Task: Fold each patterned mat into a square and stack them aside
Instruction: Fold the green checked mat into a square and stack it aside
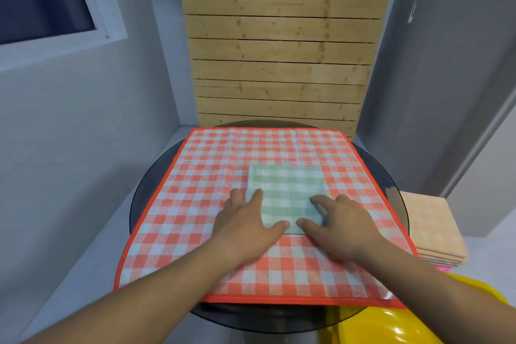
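Position: the green checked mat [287, 190] is folded to a small square and lies directly under the fingertips of both hands, on top of the red checked mat [212, 170]. The red mat is spread flat beneath both palms and extends well beyond the fingers on every side, over the round dark table [145, 187].

Left hand [245, 220]: fingers [258, 195] extended and relaxed, lying on the square's left edge, thumb on its near edge. It presses and grasps nothing.

Right hand [340, 218]: fingers [318, 200] arched over the near right corner, thumb on the near edge. Whether they pinch the cloth or only press it cannot be told.

Risks:
- Lifting by one corner would probably let the layers fall open, since nothing holds the fold but hand pressure.
- Sliding the square sideways could drag and wrinkle the red mat under it.
- The stack of orange mats [432, 226] sits well to the right of the right fingers, off the table. A careless drop there could land askew or shift the pile.
- The red mat overhangs the table near the wrists. A forearm catching its edge could pull it off.

Count: two hands; one green square; one red mat, unfolded; one orange stack of several layers, too blurred to count; one table; one yellow object [391, 327] below the right wrist, identity unclear.
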The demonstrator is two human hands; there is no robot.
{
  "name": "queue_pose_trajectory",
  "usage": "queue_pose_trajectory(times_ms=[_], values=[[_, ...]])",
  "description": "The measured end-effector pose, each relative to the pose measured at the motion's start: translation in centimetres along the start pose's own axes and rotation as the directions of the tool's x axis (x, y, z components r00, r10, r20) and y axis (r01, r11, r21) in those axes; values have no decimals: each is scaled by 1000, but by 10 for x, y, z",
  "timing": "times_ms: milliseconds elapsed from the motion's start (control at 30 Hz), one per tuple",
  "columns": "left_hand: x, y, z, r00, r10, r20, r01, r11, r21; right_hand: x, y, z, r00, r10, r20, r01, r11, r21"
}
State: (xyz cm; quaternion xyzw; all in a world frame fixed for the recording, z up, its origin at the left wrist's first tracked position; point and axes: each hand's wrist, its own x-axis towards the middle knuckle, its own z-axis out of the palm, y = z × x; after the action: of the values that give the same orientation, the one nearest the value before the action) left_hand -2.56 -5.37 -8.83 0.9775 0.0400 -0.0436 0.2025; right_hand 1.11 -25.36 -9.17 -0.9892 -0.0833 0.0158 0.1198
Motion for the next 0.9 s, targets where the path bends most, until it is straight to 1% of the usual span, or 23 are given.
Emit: queue_pose_trajectory(times_ms=[67,100,233,367,533,667,800,900], values=[[0,1,7,1000,-12,-27,16,990,141,-2,-3,7,999,24,-31,-26,998,-61],[0,0,11,999,-15,-46,23,982,186,-3,-5,10,998,32,-46,-35,996,-84],[-1,-3,16,997,-7,-83,26,972,235,-8,-7,17,995,54,-81,-64,990,-122],[-2,-6,13,998,-11,-65,26,973,228,-9,-2,14,996,58,-69,-65,993,-100],[-1,-16,0,1000,-15,0,15,987,160,-7,16,9,999,5,-36,-6,1000,-26],[1,-22,-11,998,-7,60,-1,992,123,-2,36,2,996,-71,47,66,993,97],[4,-27,-21,992,-10,126,-2,996,95,-1,44,-7,985,-110,134,82,976,200],[8,-36,-28,983,17,183,-27,998,57,-1,47,-15,968,-140,206,85,964,252]])
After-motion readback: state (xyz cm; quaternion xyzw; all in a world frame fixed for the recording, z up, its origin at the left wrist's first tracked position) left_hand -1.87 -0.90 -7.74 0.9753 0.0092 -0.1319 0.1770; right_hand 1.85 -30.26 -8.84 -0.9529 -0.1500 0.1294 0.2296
